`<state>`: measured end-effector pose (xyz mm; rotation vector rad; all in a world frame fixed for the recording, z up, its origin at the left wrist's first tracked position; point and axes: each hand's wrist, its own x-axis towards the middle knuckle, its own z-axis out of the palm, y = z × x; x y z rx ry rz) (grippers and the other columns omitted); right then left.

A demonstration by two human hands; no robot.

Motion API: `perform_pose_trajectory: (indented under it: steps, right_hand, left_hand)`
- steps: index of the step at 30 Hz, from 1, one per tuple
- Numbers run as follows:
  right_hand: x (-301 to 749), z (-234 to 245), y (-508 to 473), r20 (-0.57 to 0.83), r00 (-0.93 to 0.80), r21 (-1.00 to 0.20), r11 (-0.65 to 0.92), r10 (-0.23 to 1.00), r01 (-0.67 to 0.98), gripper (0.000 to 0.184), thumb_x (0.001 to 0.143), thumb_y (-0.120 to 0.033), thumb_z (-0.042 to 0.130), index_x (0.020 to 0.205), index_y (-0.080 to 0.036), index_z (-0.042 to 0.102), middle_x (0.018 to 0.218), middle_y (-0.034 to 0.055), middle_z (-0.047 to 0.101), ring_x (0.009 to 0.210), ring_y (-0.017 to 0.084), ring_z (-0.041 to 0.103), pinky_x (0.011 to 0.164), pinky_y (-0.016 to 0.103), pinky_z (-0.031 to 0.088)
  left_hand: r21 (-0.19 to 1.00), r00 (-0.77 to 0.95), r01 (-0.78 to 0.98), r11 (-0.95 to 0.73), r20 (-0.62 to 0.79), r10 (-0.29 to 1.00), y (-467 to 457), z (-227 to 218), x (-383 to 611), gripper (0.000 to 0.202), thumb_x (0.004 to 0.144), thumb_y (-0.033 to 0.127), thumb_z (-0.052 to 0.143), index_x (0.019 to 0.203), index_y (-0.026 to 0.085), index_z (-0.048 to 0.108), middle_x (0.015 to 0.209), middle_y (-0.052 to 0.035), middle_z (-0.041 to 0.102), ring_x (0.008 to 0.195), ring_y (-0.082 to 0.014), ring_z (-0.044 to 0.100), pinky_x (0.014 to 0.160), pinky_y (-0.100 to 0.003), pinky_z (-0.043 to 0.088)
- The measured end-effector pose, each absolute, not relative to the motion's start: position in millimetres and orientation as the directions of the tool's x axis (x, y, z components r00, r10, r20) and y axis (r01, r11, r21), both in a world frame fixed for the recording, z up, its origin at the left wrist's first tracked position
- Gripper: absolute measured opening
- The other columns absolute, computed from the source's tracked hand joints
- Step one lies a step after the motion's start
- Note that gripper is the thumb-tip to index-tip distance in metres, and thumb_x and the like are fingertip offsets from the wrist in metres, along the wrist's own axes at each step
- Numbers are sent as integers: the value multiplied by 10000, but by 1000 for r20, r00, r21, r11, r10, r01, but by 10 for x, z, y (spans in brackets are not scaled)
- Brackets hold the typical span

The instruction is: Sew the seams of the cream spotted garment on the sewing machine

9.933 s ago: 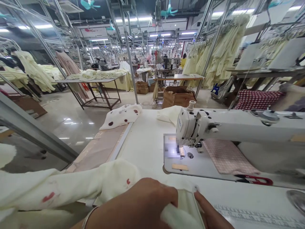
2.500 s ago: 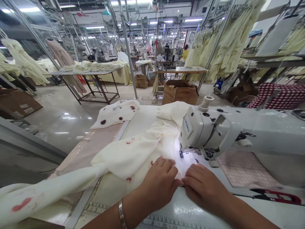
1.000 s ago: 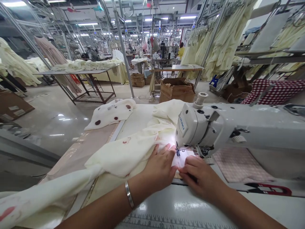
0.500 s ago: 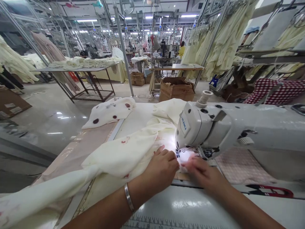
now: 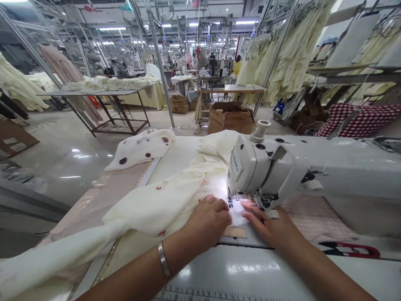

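Note:
A pale cream garment with small reddish prints lies across the table and runs up to the sewing machine. My left hand, with a silver bangle on its wrist, has its fingers curled closed on the garment's edge, left of the needle area. Under the machine's light lies a small white piece with dark print, like a label. My right hand is open, its fingers stretched out on the right side of that white piece, beside the presser foot. The fingertips of my left hand are partly hidden.
Red-handled thread snips lie at the right. Pinkish checked cloth lies beneath the machine arm. A white spotted cloth piece rests at the back left. A ruler scale runs along the front edge. A carton stands beyond the table.
My right hand has moved from a pinch near my left fingers to the right and opened out beside the presser foot. My left hand stays on the garment. The view has shifted slightly.

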<state>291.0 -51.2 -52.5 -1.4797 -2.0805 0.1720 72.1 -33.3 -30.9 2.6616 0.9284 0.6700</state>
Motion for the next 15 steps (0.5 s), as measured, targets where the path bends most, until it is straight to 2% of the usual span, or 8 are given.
perform_pose_trajectory:
  steps: [6,12,15]
  right_hand:
    - [2908,-566,-433,416,-209,-316,356,885,880,203,852,-350,501,858,-227,663,744,64,637,779,263,589,714,431,471]
    - [2952,-647,-390,427,-208,-255,338,880,906,176,846,-331,528,789,-220,652,677,55,605,758,255,582,671,409,478]
    - [2951,-673,-395,440,-214,-223,337,872,915,180,854,-342,548,792,-189,622,716,39,599,774,216,576,703,390,475]
  left_hand:
    - [395,656,545,-740,348,669,-158,-367,762,150,881,195,545,765,174,636,891,-18,608,862,-152,531,857,-312,414]
    - [395,594,602,-694,359,720,-73,-397,778,118,858,165,566,756,174,625,798,-18,554,789,-153,522,766,-290,446]
    - [383,585,623,-682,352,731,-98,-381,794,107,853,163,574,758,175,623,789,-15,541,776,-149,520,754,-281,451]
